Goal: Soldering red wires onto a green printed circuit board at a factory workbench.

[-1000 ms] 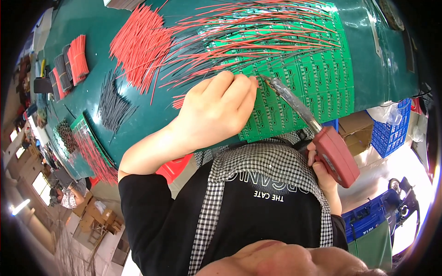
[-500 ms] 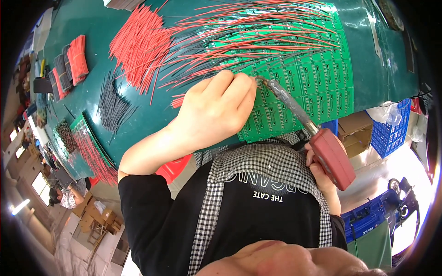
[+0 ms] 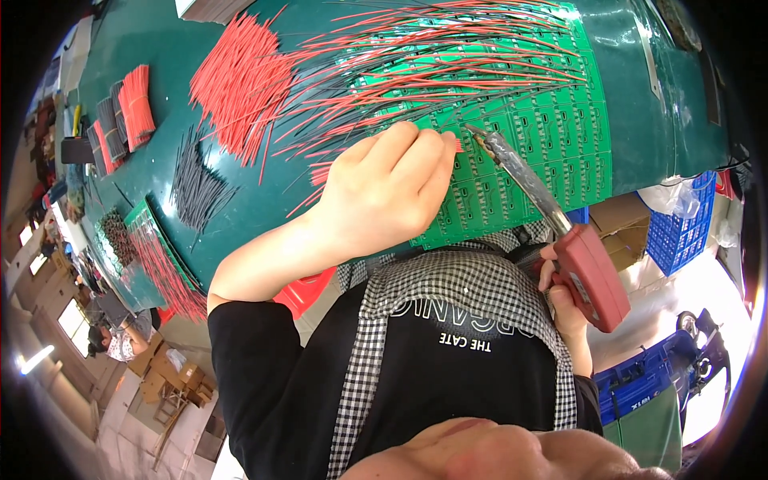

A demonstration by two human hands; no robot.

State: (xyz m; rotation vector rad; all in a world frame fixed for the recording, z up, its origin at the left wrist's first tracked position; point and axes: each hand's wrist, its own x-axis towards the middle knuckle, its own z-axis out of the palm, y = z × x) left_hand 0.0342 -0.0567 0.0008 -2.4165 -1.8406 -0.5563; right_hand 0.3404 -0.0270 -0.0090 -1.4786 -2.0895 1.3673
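Observation:
My left hand [image 3: 388,188] is closed in a pinch over the left part of a green circuit board panel [image 3: 552,172]. Red wires [image 3: 458,146] poke out at its fingertips, and more red ends show behind the hand; how many it holds is hidden. In my right hand [image 3: 564,300] is a soldering gun [image 3: 592,276] with a red body and a long metal barrel. Its thin tip points at the board, a little right of my left fingertips and apart from them. Rows of red and black wires [image 3: 480,64] fan leftward across the panel's far part.
Left of the panel lie a loose pile of red wires [image 3: 244,88] and a smaller pile of black wires [image 3: 200,184]. Tied wire bundles [image 3: 136,104] and another wired board [image 3: 164,256] sit farther left. A blue crate [image 3: 680,228] and cardboard box [image 3: 620,224] stand below the table's right side.
The soldering gun has moved right, its tip drawing away from my left fingertips. My left hand has shifted slightly right, and red wire ends now show at its fingertips.

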